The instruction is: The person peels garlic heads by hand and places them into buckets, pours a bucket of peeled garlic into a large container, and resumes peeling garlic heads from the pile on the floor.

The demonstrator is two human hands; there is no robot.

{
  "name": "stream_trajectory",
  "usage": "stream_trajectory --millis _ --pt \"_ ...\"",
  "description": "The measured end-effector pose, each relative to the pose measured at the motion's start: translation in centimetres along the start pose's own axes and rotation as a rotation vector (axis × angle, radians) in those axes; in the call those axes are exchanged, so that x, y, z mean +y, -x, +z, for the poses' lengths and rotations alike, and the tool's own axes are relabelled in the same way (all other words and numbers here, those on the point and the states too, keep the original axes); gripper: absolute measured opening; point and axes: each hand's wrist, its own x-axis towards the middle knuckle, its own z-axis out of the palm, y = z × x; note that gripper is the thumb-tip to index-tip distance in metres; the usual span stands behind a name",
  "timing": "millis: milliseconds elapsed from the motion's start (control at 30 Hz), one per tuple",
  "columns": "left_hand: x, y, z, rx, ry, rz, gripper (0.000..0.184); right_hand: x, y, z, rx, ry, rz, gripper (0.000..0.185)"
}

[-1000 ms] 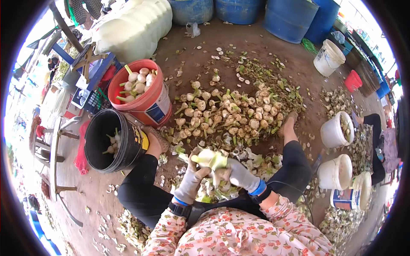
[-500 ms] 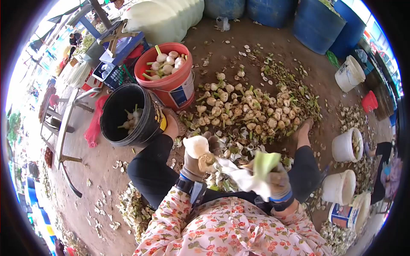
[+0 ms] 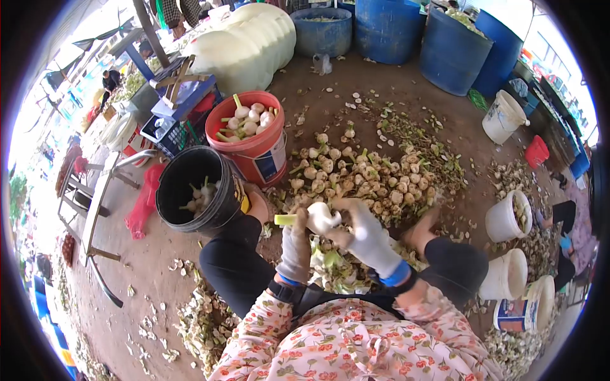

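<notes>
Between hands (image 3: 370, 240), part-hidden bulb (image 3: 321, 218), perhaps garlic

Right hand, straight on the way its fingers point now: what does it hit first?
Most likely the white bulb in the left hand: the right hand looks very close to it, though this one view leaves depth and any contact unclear.

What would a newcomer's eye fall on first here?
The heap of soiled bulbs, spread on the ground ahead. Next, the red bucket of paler bulbs, upper left. Then the white bulb in the gloved left hand, mid-frame, the right hand close by.
</notes>
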Motion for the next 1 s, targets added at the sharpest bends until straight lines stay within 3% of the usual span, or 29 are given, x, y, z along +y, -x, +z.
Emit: stream_trajectory --millis 33,67,133,167,200,267,300,333,400,433,467,533,600,633,667,733,800,833,867,933,1000 --pt "0.1 0.3 0.3 0.012 -0.036 -0.007 0.057 0.9 -0.2 0.7 -0.036 -0.006 0.033 0.023" --pt "0.6 0.7 0.8 0.046 -0.010 0.025 0.050 1.4 0.0 0.2 -0.055 -0.250 0.201 0.021" --pt "0.7 0.6 0.1 0.069 0.329 -0.141 0.044 1.6 -0.2 -1.1 -0.122 -0.749 0.537 0.016" --pt "0.8 0.3 -1.1 0.035 0.496 -0.254 0.041 0.9 0.0 -1.3 0.004 -1.052 0.589 0.016" --pt "0.7 0.6 -1.8 0.089 0.766 -0.378 0.041 1.1 0.6 -1.8 -0.008 -1.347 0.477 0.019" --pt "0.4 0.6 -2.0 0.015 0.744 -0.336 0.045 -0.3 1.4 -3.2 -0.084 -1.417 0.334 0.020" --pt "0.1 0.3 -1.3 0.221 0.651 -0.262 0.045 0.0 2.0 -3.6 -0.194 -1.492 0.309 0.019" --pt "0.6 0.0 -1.6 0.150 0.618 -0.282 0.045 -0.6 2.6 -4.3 -0.223 -1.482 0.414 0.018" --pt "1.4 -0.5 -2.6 0.006 0.562 -0.314 0.045 -0.6 2.8 -4.7 -0.357 -1.804 0.275 0.019" --pt "1.7 0.2 -1.2 0.019 0.481 -0.255 0.048 -0.8 1.7 -4.9 -0.271 -1.505 0.289 0.019" --pt "2.1 0.0 0.3 0.194 0.541 -0.241 0.050 -1.4 0.7 -4.6 -0.160 -1.202 0.295 0.020" --pt "1.9 -0.6 0.6 0.082 0.539 -0.305 0.047 0.9 0.2 -1.8 -0.107 -0.528 0.160 0.016" --pt "1.1 -1.2 1.0 0.127 0.172 -0.165 0.048 2.1 -1.1 -0.5 -0.204 0.031 -0.022 0.016" --pt "0.9 -2.5 0.5 0.211 0.233 -0.196 0.048 3.0 -0.4 0.7 -0.186 -0.031 0.027 0.013" --pt "0.9 -3.9 0.1 0.296 0.296 -0.218 0.048 2.3 -0.8 0.0 -0.358 -0.446 0.214 0.012" --pt "2.0 -6.1 -0.5 0.364 0.377 -0.248 0.043 1.6 -1.4 -1.6 -0.608 -0.739 0.275 0.013" --pt "3.7 -9.5 -1.4 0.510 0.408 -0.311 0.041 2.7 -3.4 -3.2 -0.631 -0.421 0.127 0.018" --pt "4.2 -11.7 -2.7 0.491 0.387 -0.255 0.041 3.2 -4.9 -4.2 -0.770 -0.503 0.339 0.024" --pt "5.8 -13.6 -2.5 0.436 0.307 -0.177 0.045 5.2 -5.9 -4.9 -0.700 -0.187 0.029 0.029" --pt "9.3 -18.4 -2.1 0.313 0.309 0.010 0.047 8.2 -8.0 -5.8 -0.774 0.297 -0.061 0.034" --pt "11.1 -22.8 -2.8 0.435 0.317 0.066 0.047 13.7 -10.9 -6.0 -0.985 0.250 -0.274 0.042"
